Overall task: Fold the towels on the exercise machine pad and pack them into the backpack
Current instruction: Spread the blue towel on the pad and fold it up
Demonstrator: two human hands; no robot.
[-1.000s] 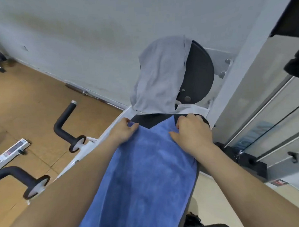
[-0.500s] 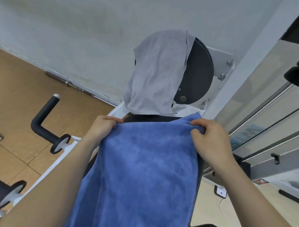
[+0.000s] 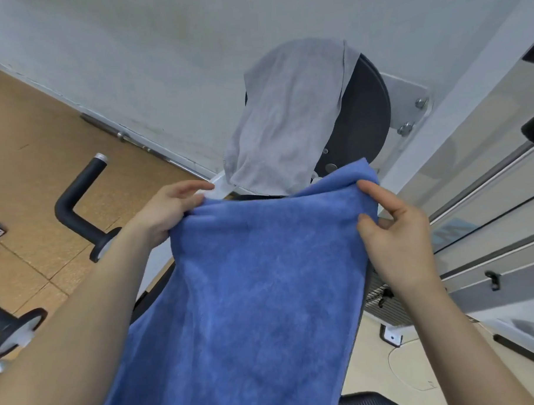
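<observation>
A pale grey wall (image 3: 161, 54) is met at its foot by a tan tiled floor (image 3: 28, 157), where a metal bar (image 3: 120, 136) is laid. A black padded handle (image 3: 76, 201) is seen left; a white post (image 3: 457, 102) and glass panels (image 3: 489, 198) are set at the right.

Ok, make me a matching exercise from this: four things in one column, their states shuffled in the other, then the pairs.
1 blue towel
2 grey towel
3 round black disc
4 black handle

A partly covered by cloth
B juts out over the brown floor
C pinched at its top corners
D draped over the disc

Pairs: 1-C, 2-D, 3-A, 4-B
</observation>
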